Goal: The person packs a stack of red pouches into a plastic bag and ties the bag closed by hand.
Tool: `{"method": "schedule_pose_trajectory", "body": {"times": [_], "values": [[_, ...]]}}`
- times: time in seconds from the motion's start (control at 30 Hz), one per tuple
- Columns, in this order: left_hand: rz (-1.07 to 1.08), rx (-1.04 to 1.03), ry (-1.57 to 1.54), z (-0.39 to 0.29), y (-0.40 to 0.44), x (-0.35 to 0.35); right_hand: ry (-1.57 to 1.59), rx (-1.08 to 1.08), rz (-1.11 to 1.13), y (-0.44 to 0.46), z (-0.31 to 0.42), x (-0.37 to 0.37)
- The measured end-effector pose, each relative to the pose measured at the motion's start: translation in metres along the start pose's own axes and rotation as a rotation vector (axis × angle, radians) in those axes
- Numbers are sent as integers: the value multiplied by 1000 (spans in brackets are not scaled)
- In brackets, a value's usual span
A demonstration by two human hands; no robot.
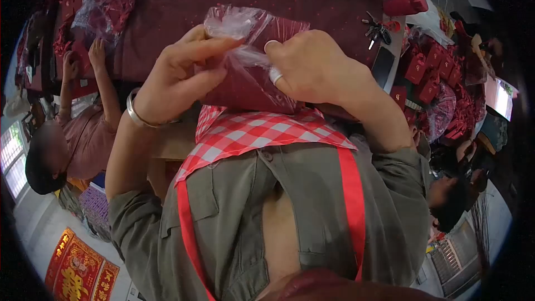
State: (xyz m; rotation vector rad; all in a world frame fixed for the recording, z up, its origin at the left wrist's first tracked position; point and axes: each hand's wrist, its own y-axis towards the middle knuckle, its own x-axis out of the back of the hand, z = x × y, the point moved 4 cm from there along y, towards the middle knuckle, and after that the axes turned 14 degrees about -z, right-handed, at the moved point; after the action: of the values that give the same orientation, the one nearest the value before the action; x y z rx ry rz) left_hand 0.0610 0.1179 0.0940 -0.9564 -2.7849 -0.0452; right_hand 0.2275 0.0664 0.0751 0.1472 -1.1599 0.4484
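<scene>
A dark red packet (245,86) in clear plastic wrap (237,22) lies at the near edge of the dark red table, just above the checked apron. My left hand (192,69), a silver bangle at its wrist, is at the packet's left side, its fingers bent towards the bunched plastic with a gap between thumb and fingers. My right hand (312,67), wearing rings, has its fingers closed on the plastic at the packet's right side. Those fingertips are partly hidden by the hand itself.
On the dark red table (161,28), keys (377,29) and a phone (383,66) lie to the right, near a red pouch (405,4). Small red boxes (429,86) are piled at the right. A co-worker (83,139) sits at the left; other people are at the right.
</scene>
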Motion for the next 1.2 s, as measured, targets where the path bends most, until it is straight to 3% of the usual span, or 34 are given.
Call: {"method": "schedule_pose_trajectory", "body": {"times": [0.03,0.07,0.13,0.23,0.3,0.37,0.43,0.5,0.57,0.6,0.7,0.77,1.0,1.2], "values": [[-26,-105,387,-17,3,-2,22,7,-26,-1,0,2],[-25,-104,388,-14,5,-4,44,14,-52,-1,0,4],[-144,-651,885,-18,5,-10,7,27,-80,-4,2,3],[36,-498,1053,-16,8,-12,-51,69,-126,-10,8,8],[50,-541,1025,-24,16,-14,-75,96,-146,-16,11,14],[69,-584,995,-26,21,-20,-190,229,-311,-21,17,25],[116,-611,712,-23,22,-25,-267,238,-317,-21,21,34],[151,-600,621,-8,21,-23,-347,248,-323,-22,22,36],[46,-519,495,-4,17,-19,-382,247,-302,-27,24,36],[76,-419,599,1,14,-23,-381,238,-294,-28,28,38],[-20,-473,695,9,6,-34,-322,136,-177,-25,47,41],[-51,-517,748,13,3,-39,-312,245,-390,-25,64,48],[-139,-583,861,19,8,-43,-155,238,-585,-7,84,20],[-134,-633,856,29,9,-47,-270,350,-537,8,99,16]]}}
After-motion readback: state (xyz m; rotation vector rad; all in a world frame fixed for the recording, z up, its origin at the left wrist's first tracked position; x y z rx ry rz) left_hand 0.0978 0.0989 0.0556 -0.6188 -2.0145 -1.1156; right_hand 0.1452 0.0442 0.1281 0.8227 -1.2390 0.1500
